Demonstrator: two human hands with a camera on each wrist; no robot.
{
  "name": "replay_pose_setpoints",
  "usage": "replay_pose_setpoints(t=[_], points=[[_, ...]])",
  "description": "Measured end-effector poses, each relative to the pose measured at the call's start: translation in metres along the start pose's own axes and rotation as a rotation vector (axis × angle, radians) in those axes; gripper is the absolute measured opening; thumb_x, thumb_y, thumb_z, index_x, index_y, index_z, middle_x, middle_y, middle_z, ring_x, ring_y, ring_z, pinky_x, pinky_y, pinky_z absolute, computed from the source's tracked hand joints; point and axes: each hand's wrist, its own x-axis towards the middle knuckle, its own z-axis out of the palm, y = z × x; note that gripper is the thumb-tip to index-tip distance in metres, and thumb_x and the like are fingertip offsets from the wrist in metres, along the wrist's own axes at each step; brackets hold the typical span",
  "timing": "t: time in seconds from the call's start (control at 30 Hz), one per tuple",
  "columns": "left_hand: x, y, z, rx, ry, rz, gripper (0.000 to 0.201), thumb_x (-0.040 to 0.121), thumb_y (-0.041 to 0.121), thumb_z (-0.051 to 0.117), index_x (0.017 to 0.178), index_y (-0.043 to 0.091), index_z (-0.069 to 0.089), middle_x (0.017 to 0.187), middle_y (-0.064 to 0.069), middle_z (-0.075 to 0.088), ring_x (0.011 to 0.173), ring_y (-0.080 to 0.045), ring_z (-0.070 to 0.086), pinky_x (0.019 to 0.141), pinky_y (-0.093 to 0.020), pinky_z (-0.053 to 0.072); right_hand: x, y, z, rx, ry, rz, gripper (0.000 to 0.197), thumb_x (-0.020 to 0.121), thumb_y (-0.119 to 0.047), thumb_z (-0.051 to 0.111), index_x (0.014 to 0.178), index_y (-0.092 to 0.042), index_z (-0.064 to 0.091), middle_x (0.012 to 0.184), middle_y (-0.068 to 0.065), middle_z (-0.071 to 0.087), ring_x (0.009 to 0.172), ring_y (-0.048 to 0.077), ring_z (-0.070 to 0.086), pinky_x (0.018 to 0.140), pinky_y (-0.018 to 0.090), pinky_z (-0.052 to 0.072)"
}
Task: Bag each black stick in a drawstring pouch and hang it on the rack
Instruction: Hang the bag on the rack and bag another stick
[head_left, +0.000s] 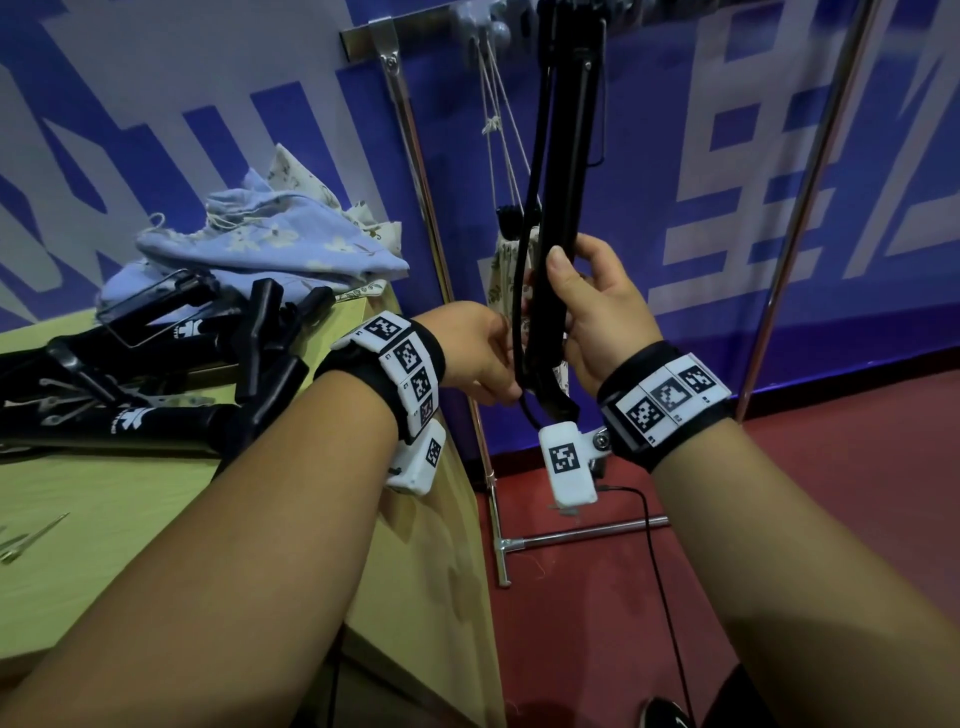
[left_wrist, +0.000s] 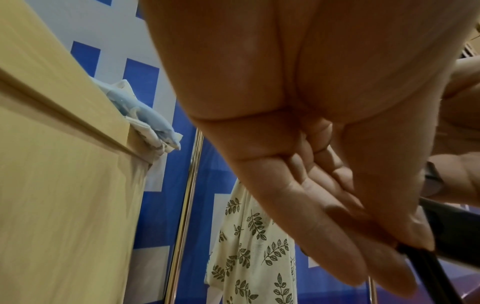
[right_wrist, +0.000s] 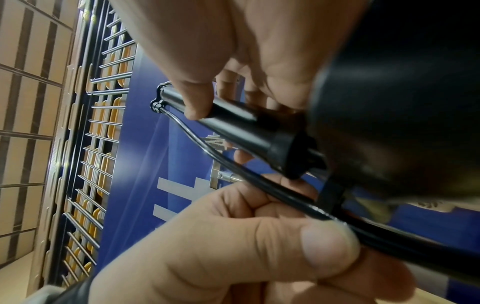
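Blue backdrop: right hand (head_left: 597, 317) grips 1 black stick (head_left: 558, 208) upright, left hand (head_left: 483, 358) pinches its strap (head_left: 519, 291); bagging needs a pouch (head_left: 270, 239) next.

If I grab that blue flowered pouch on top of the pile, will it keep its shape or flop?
The blue flowered pouch will probably flop: it lies crumpled in soft folds. It looks like thin cloth, so likely light. Its loose drawstring may dangle and snag.

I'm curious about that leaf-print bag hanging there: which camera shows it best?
The left wrist view: the leaf-print pouch hangs close and unblocked. The head view shows only slivers behind the black stick and hands. The right wrist view shows no clear part of it.
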Motion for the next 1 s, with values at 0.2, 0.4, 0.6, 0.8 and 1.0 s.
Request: replay_pose_setpoints(t=[0.2,0.4,0.6,0.8,1.0], points=[[-0.004,0.006,-0.002,0.169,0.052,0.027,0.034,0.067,0.006,0.095,0.094,0.005,0.074,0.082,-0.005,0.079,0.079,-0.019,0.078,0.069,-0.027,0.062,-0.003,0.004,0.005,-0.008,-0.030,0.015,0.043,0.103,-0.028,0.068,0.143,-0.017,0.055,0.112,0.022,0.072,0.095,0.037,0.070,0.095,0.069,0.057],[-0.006,0.007,-0.001,0.241,0.100,0.029,0.033,0.064,0.008,0.096,0.085,0.009,0.071,0.071,-0.001,0.075,0.063,-0.008,0.072,0.053,-0.015,0.049,-0.006,0.006,0.014,0.008,-0.058,0.031,0.038,0.103,-0.027,0.068,0.139,-0.019,0.057,0.125,0.039,0.063,0.102,0.045,0.069,0.097,0.074,0.053],[-0.006,0.008,0.000,0.134,0.079,0.075,0.037,0.068,-0.003,0.091,0.097,0.004,0.070,0.081,-0.006,0.079,0.073,-0.015,0.077,0.063,-0.025,0.060,-0.004,0.000,0.008,0.096,-0.013,0.061,0.035,0.103,-0.029,0.068,0.136,-0.019,0.059,0.126,0.033,0.068,0.106,0.043,0.070,0.098,0.071,0.055],[-0.002,0.004,0.003,-0.006,0.041,0.080,0.027,0.082,-0.003,0.082,0.103,0.001,0.065,0.087,-0.019,0.078,0.079,-0.025,0.079,0.071,-0.035,0.065,0.004,-0.003,-0.006,0.204,0.138,0.072,0.030,0.108,-0.020,0.062,0.137,-0.013,0.055,0.089,0.006,0.068,0.077,0.021,0.065,0.073,0.042,0.061],[0.001,-0.001,0.004,-0.144,-0.013,0.059,0.033,0.093,0.007,0.074,0.121,0.010,0.058,0.096,-0.022,0.077,0.087,-0.033,0.077,0.085,-0.049,0.061,0.015,0.006,-0.019,0.226,0.244,0.126,0.041,0.102,0.005,0.055,0.142,-0.003,0.050,0.092,0.008,0.066,0.083,0.026,0.067,0.083,0.057,0.060]])
